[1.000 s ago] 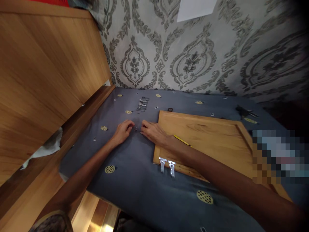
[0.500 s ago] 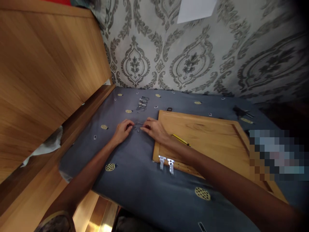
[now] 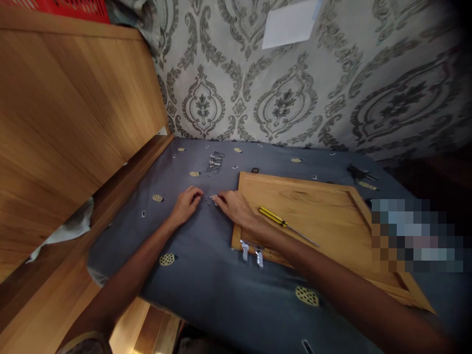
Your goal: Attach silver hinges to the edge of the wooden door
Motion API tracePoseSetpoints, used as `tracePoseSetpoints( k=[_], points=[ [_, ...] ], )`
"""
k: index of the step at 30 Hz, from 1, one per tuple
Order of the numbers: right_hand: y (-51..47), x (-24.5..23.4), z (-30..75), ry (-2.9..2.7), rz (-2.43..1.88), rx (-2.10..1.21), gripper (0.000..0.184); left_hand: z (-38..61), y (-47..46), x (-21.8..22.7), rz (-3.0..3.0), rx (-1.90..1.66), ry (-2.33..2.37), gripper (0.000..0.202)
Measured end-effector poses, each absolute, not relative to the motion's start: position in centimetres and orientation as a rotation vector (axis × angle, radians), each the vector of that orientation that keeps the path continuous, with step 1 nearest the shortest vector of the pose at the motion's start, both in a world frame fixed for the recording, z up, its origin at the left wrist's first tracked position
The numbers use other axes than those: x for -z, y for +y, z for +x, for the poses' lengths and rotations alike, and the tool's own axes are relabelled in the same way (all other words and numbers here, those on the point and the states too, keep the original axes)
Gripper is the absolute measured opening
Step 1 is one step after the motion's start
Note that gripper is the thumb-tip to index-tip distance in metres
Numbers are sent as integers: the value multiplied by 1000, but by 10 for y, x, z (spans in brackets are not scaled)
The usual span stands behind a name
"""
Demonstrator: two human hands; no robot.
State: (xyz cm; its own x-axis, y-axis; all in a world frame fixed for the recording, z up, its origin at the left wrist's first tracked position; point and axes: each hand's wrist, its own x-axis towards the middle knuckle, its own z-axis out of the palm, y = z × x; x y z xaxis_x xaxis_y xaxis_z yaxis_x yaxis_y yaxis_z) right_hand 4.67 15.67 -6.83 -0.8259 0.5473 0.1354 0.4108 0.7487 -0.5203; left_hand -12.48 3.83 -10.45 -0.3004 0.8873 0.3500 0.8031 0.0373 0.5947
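My left hand (image 3: 187, 205) is at the middle of the cloth-covered table, thumb and fingers curled toward each other; whether a tiny part sits between them is too small to make out. Opposite it, my right hand (image 3: 233, 206) pinches a small silvery metal piece (image 3: 213, 197). A few loose screws (image 3: 209, 204) lie on the cloth between the hands. Under my right forearm is a framed wooden cabinet door (image 3: 313, 196), with two metal hinges (image 3: 259, 257) at its near left edge. On the door rests a yellow-and-black screwdriver (image 3: 273, 216).
Beyond my hands lies a cluster of metal hardware (image 3: 216, 161) on the patterned grey tablecloth (image 3: 206, 290). Pliers with dark handles (image 3: 359, 174) are at the far right. A wooden cabinet (image 3: 81, 98) stands on the left, and a patterned curtain (image 3: 239, 88) hangs behind the table.
My right hand has turned and drawn slightly down, with the metal piece now at its fingertips. More of the screwdriver shows past my forearm. The view has tilted up slightly.
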Motion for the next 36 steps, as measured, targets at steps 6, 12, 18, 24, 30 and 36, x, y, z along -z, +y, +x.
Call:
tracePoseSetpoints(
  k=[6,12,18,24,30,36],
  points=[
    [158,56,66,-2578,-774,-714,29,-123,36,102,1860,-1066,2138,15],
    [148,42,129,-2421,-661,-805,31,-118,39,99,1980,-959,2073,13],
    [137,37,192,-2233,-593,-856,29,-124,47,99,1990,-880,2151,12],
    [132,47,232,-2090,-701,-851,28,-115,41,81,2007,-900,2137,35],
    [135,69,251,-2051,-806,-761,30,-112,51,81,2071,-796,2188,66],
    [139,73,260,-2090,-795,-735,27,-113,57,91,2091,-766,2203,67]
  ],
)
